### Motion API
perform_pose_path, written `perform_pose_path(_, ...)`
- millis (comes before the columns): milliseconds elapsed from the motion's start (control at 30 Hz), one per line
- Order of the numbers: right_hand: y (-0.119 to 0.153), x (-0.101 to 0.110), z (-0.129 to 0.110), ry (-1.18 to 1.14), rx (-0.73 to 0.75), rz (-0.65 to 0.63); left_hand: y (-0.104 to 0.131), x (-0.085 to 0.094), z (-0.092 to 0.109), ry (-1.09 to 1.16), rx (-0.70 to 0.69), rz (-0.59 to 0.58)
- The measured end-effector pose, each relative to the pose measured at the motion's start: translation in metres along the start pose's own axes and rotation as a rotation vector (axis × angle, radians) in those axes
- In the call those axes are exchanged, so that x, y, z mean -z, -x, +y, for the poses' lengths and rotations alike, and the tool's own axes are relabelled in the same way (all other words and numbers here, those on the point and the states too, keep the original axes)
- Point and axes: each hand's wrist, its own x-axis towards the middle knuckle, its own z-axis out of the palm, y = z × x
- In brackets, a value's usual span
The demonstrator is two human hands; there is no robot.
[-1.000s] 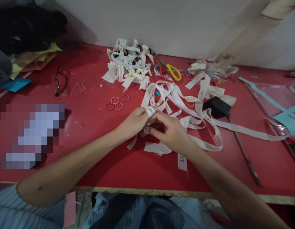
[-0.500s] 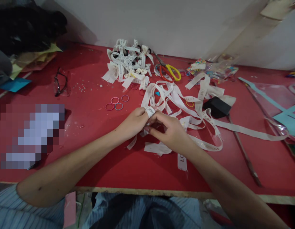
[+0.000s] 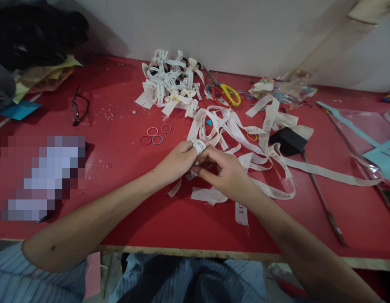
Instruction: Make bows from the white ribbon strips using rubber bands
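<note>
A white printed ribbon (image 3: pixel 200 146) is wrapped around the fingers of my left hand (image 3: pixel 182 160), which is closed on it. My right hand (image 3: pixel 224 168) meets it from the right, thumb and fingers pinched at the ribbon just below; the fingertips are partly hidden. Beyond and right of both hands lies a loose tangle of the same ribbon (image 3: pixel 242 130), with gold and dark lettering. Cut ribbon pieces (image 3: pixel 209 195) lie under and beside my right wrist. Several small elastic bands (image 3: pixel 157 139) rest to the left of the tangle.
Tied ribbon bows (image 3: pixel 169 84) are heaped at the back, beside scissors (image 3: pixel 226 93) with red and yellow handles. Eyeglasses (image 3: pixel 79 107) and a blurred-out object (image 3: pixel 52 176) lie left. A black block (image 3: pixel 287 141) and a thin stick (image 3: pixel 324 202) lie right on the red table (image 3: pixel 182 231).
Both hands keep almost the same pose on the ribbon. The whole view has shifted very slightly; nothing on the table has visibly moved.
</note>
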Motion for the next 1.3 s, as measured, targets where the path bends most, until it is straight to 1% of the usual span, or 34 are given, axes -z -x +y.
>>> perform_pose_path(167,0.0008,0.0008,-0.0015,0.007,-0.011,-0.007,-0.0010,0.0004,0.0000,-0.011,0.015,0.007)
perform_pose_path(367,0.0000,0.0007,-0.0009,0.003,0.011,-0.004,-0.0011,0.0000,-0.0007,-0.018,0.073,0.063)
perform_pose_path(533,0.0002,0.0005,-0.0012,0.016,0.012,-0.001,-0.0011,-0.0004,-0.0024,-0.011,0.050,0.059)
perform_pose_path(867,0.0000,0.0008,-0.0017,0.022,0.005,-0.007,-0.0017,-0.0012,-0.0016,0.011,0.047,0.051)
perform_pose_path(1100,0.0001,0.0011,-0.0043,0.018,-0.004,-0.002,-0.0014,-0.0018,-0.0015,-0.009,0.045,0.080)
perform_pose_path(1300,0.0006,0.0014,-0.0052,0.037,-0.006,-0.001,-0.0019,-0.0017,-0.0014,-0.015,0.039,0.079)
